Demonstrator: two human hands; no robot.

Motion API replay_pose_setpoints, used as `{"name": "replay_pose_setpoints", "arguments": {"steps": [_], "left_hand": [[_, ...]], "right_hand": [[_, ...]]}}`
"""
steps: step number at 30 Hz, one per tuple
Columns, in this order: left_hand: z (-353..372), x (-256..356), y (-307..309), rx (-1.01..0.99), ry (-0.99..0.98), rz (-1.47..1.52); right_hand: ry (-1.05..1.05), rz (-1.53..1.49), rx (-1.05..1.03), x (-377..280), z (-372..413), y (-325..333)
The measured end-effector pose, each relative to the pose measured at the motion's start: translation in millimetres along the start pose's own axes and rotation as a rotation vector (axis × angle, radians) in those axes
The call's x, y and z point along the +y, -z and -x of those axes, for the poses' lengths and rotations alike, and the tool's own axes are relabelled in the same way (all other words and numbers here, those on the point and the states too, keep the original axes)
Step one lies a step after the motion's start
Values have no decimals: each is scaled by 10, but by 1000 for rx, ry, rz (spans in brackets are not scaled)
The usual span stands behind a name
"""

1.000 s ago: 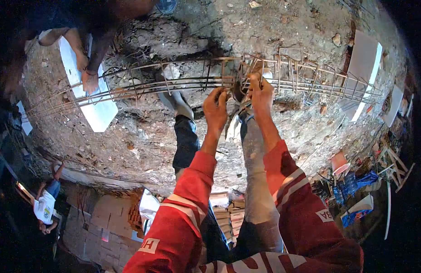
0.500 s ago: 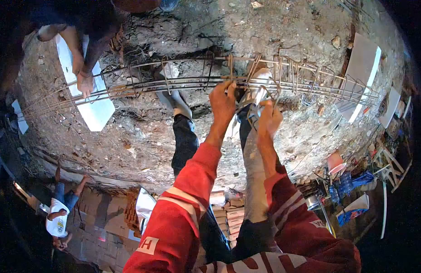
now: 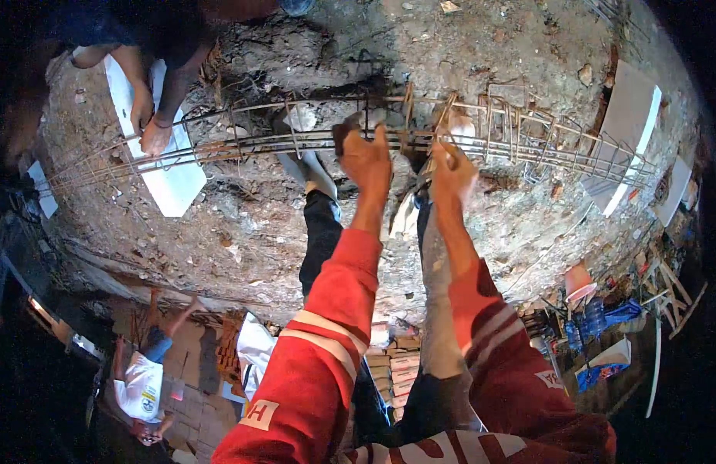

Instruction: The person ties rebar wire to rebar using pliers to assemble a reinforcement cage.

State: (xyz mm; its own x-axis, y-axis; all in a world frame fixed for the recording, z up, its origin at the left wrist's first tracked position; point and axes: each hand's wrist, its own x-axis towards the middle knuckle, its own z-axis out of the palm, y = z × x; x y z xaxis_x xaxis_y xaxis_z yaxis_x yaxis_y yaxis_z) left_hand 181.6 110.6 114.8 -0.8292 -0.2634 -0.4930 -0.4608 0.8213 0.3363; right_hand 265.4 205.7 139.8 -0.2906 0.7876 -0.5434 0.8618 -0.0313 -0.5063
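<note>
A long cage of thin steel bars and square stirrups (image 3: 520, 147) stretches across the view above the ground. My left hand (image 3: 366, 162) is at its middle, with curled fingers and thumb around a steel stirrup (image 3: 366, 112); shadow covers part of the fingers. To the right, my right hand (image 3: 453, 176) is closed beside the bars and slightly blurred. What it holds is hard to make out. A dark, thin shape shows just under that hand. My feet stand beneath the cage.
Another person's hands (image 3: 155, 138) touch the cage's left part over a white board (image 3: 172, 189). A pale board (image 3: 617, 139) lies under the right end. Behind me are a pink bucket (image 3: 579, 283), stacked bricks (image 3: 405, 375) and a person in a white shirt (image 3: 141, 387).
My left hand has moved left along the cage to another stirrup. My right hand has risen slightly closer to the bars. The other person's hands have come together; the view has shifted a little.
</note>
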Motion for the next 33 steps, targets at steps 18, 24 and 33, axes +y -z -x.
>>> {"name": "replay_pose_setpoints", "arguments": {"steps": [18, 24, 33], "left_hand": [[-540, -448, 32, 66, -445, 128], [-257, -926, -47, 129, 10, 280], [-321, -1139, -561, -56, 539, 1294]], "right_hand": [[35, 274, -74, -39, 108, -557], [60, 255, 191, -118, -38, -106], [317, 547, 29, -189, -1230, 339]]}}
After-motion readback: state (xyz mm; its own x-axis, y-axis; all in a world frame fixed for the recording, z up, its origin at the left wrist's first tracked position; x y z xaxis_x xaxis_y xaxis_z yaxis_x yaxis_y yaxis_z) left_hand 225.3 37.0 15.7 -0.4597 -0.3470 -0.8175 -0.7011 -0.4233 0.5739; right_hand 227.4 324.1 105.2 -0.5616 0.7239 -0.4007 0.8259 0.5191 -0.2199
